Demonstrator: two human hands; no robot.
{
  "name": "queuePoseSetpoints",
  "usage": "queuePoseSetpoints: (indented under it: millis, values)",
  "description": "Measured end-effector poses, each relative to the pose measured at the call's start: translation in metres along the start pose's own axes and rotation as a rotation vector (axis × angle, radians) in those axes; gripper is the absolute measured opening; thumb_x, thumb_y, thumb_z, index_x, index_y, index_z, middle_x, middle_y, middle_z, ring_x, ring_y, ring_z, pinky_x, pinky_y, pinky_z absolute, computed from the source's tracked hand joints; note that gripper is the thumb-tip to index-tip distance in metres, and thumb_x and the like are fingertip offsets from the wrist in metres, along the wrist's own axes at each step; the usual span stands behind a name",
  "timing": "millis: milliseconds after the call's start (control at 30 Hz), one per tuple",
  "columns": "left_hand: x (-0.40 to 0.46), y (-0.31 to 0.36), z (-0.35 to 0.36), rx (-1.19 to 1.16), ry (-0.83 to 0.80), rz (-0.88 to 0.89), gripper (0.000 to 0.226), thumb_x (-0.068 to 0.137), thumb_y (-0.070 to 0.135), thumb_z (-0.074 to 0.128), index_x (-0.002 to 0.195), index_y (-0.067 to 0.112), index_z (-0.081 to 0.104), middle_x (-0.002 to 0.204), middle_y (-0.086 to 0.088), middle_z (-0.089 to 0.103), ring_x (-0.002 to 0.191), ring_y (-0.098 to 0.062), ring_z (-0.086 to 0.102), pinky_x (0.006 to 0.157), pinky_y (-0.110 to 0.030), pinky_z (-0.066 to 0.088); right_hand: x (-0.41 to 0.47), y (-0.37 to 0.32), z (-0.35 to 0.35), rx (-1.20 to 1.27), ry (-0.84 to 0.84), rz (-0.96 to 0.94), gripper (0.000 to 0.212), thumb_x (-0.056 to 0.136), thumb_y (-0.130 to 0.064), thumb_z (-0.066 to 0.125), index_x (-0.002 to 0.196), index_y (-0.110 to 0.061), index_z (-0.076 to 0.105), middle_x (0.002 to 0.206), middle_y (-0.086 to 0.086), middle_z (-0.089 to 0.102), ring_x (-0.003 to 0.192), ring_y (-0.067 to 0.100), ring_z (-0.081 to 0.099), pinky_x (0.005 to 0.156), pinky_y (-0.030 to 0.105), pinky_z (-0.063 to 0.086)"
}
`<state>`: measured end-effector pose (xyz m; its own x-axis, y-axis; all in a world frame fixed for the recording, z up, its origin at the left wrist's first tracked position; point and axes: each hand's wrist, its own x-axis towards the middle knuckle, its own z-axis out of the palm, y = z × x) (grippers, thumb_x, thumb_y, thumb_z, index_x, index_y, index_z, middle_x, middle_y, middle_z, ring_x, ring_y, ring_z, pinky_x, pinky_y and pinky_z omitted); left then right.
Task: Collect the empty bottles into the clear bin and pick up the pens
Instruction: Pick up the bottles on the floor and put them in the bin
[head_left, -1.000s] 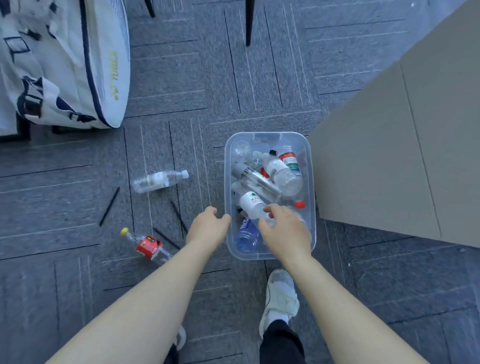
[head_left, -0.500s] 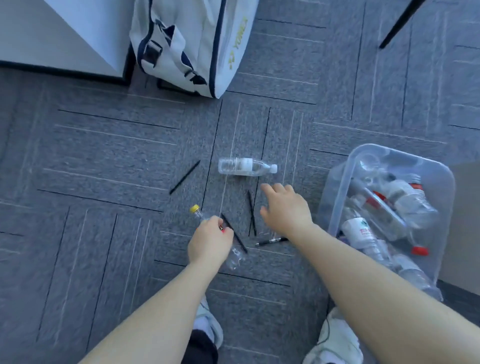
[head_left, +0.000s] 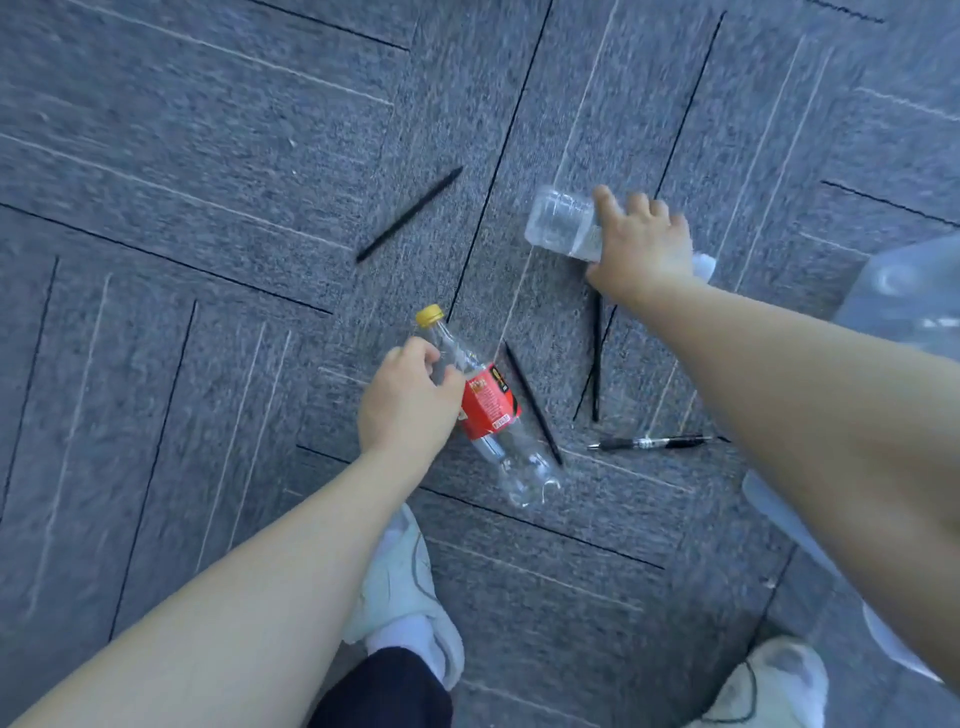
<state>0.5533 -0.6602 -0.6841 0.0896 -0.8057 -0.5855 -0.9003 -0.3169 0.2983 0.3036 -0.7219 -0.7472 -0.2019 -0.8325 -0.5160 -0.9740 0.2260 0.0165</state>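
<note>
The left hand (head_left: 408, 402) has its grip curled round the neck end of the red-labelled bottle (head_left: 488, 410), which lies on the carpet floor (head_left: 208, 208), yellow cap pointing away from the person. The right hand (head_left: 641, 244) has its grip wrapped over the clear bottle (head_left: 558, 223), covering its middle; only the base shows left of the fingers and a pale bit of cap on the other side.

One black pen (head_left: 533, 402) lies just right of the left grip's bottle. Two more pens (head_left: 596, 358) cross below the right grip, partly under the wrist. A clip pen (head_left: 649, 442) lies nearer the person, its end hidden by the forearm. A fifth pen (head_left: 410, 213) lies well apart, up-left of the left grip, with open carpet around it.

The clear bin (head_left: 904, 296) is blurred and cut by the right edge.

Half a second ago the right hand had not reached the clear bottle; now it grasps it.
</note>
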Motion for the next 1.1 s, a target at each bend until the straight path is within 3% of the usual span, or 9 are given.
queuePoseSetpoints:
  millis: [167, 267, 367, 533, 600, 667, 800, 967, 1100]
  values:
    - [-0.046, -0.017, 0.003, -0.009, -0.088, -0.156, 0.019, 0.085, 0.024, 0.053, 0.102, 0.019, 0.061, 0.105, -0.001, 0.061, 0.09, -0.024, 0.057, 0.076, -0.033, 0.043, -0.098, 0.011, 0.003, 0.282, -0.086, 0.108, 0.079, 0.081, -0.04, 0.063, 0.146, -0.018, 0.024, 0.128, 0.017, 0.047, 0.114, 0.038, 0.049, 0.086, 0.048, 0.047]
    - [-0.073, -0.01, -0.004, -0.044, -0.147, -0.212, 0.029, 0.087, 0.029, 0.054, 0.113, 0.018, 0.059, 0.112, -0.003, 0.06, 0.096, -0.025, 0.059, 0.077, -0.033, 0.042, -0.159, 0.016, -0.014, 0.435, -0.132, 0.219, 0.079, 0.083, -0.045, 0.06, 0.148, -0.02, 0.023, 0.129, 0.013, 0.047, 0.114, 0.035, 0.05, 0.073, 0.041, 0.044]
    - [-0.084, 0.003, -0.004, -0.114, -0.171, -0.311, 0.047, 0.085, 0.039, 0.058, 0.126, 0.016, 0.053, 0.122, -0.005, 0.059, 0.107, -0.026, 0.058, 0.082, -0.034, 0.043, -0.201, 0.021, -0.029, 0.521, -0.146, 0.277, 0.079, 0.084, -0.05, 0.057, 0.149, -0.021, 0.022, 0.129, 0.01, 0.048, 0.116, 0.032, 0.049, 0.075, 0.042, 0.045]
    - [-0.053, 0.022, 0.029, -0.348, -0.095, -0.445, 0.072, 0.067, 0.055, 0.069, 0.123, 0.012, 0.051, 0.12, -0.011, 0.059, 0.108, -0.031, 0.058, 0.092, -0.044, 0.049, -0.211, 0.024, -0.02, 0.594, -0.096, 0.303, 0.077, 0.085, -0.049, 0.057, 0.149, -0.023, 0.022, 0.132, 0.008, 0.047, 0.119, 0.031, 0.048, 0.074, 0.041, 0.044]
    - [-0.032, 0.027, 0.05, -0.371, -0.074, -0.5, 0.09, 0.068, 0.055, 0.071, 0.138, 0.009, 0.037, 0.133, -0.014, 0.051, 0.117, -0.035, 0.054, 0.097, -0.047, 0.046, -0.202, 0.024, -0.009, 0.635, -0.075, 0.302, 0.078, 0.086, -0.048, 0.057, 0.15, -0.023, 0.02, 0.135, 0.008, 0.046, 0.12, 0.03, 0.048, 0.076, 0.042, 0.044]
    - [-0.016, 0.028, 0.068, -0.353, -0.067, -0.539, 0.09, 0.071, 0.048, 0.072, 0.139, 0.007, 0.029, 0.135, -0.017, 0.048, 0.117, -0.037, 0.054, 0.097, -0.048, 0.046, -0.193, 0.022, 0.003, 0.677, -0.051, 0.295, 0.078, 0.085, -0.048, 0.057, 0.15, -0.022, 0.022, 0.136, 0.007, 0.046, 0.121, 0.029, 0.048, 0.08, 0.043, 0.046]
    - [-0.019, 0.024, 0.08, -0.318, -0.081, -0.524, 0.074, 0.071, 0.037, 0.072, 0.127, 0.01, 0.033, 0.124, -0.014, 0.055, 0.104, -0.036, 0.059, 0.089, -0.044, 0.05, -0.2, 0.018, 0.007, 0.748, -0.025, 0.301, 0.078, 0.081, -0.049, 0.058, 0.147, -0.023, 0.027, 0.132, 0.005, 0.05, 0.118, 0.027, 0.05, 0.085, 0.045, 0.049]
    - [-0.088, 0.032, 0.035, -0.147, -0.196, -0.431, 0.091, 0.071, 0.04, 0.07, 0.145, 0.013, 0.024, 0.125, -0.013, 0.056, 0.103, -0.034, 0.058, 0.075, -0.038, 0.046, -0.261, 0.024, -0.041, 0.813, -0.082, 0.34, 0.084, 0.084, -0.051, 0.058, 0.153, -0.027, 0.016, 0.132, 0.004, 0.049, 0.121, 0.025, 0.049, 0.089, 0.044, 0.048]
    - [-0.145, 0.059, -0.019, -0.091, -0.245, -0.317, 0.088, 0.067, 0.044, 0.071, 0.141, 0.018, 0.029, 0.119, -0.01, 0.059, 0.096, -0.032, 0.06, 0.077, -0.04, 0.05, -0.314, 0.054, -0.097, 0.919, -0.057, 0.403, 0.084, 0.083, -0.053, 0.056, 0.153, -0.032, 0.014, 0.137, -0.004, 0.049, 0.125, 0.017, 0.048, 0.092, 0.042, 0.048]
